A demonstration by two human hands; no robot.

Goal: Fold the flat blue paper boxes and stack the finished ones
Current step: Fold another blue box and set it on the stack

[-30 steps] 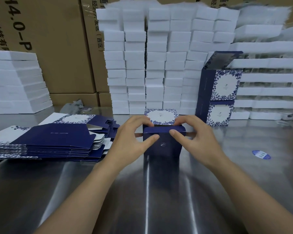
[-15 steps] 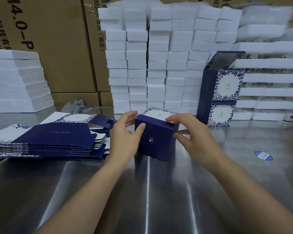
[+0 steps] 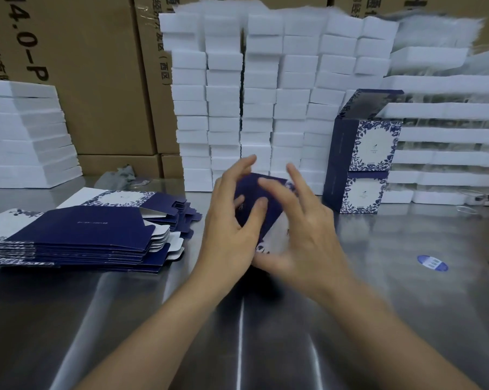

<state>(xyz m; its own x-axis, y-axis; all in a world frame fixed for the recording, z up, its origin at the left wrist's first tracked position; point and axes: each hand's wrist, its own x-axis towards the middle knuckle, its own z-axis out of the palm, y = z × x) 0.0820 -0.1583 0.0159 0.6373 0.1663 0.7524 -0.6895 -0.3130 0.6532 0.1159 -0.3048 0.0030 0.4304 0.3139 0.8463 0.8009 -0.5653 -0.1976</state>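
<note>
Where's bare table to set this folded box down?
Bare steel table lies near you, in front of the flat blanks, and right, between the finished stack and the blue sticker. Crowded: the back edge along the foam blocks and the left side under the blanks.

Both arms show bare from the frame's lower edge to the fingertips, uncovered the whole way. The left forearm (image 3: 142, 333) is slim and smooth, ending in the left grip (image 3: 232, 223), a bare hand with long, slender fingers and plain knuckles. The right forearm (image 3: 401, 333) looks much the same. The right grip (image 3: 305, 240), also a bare hand, is smeared by blur, its finer details too soft to make out.
</note>
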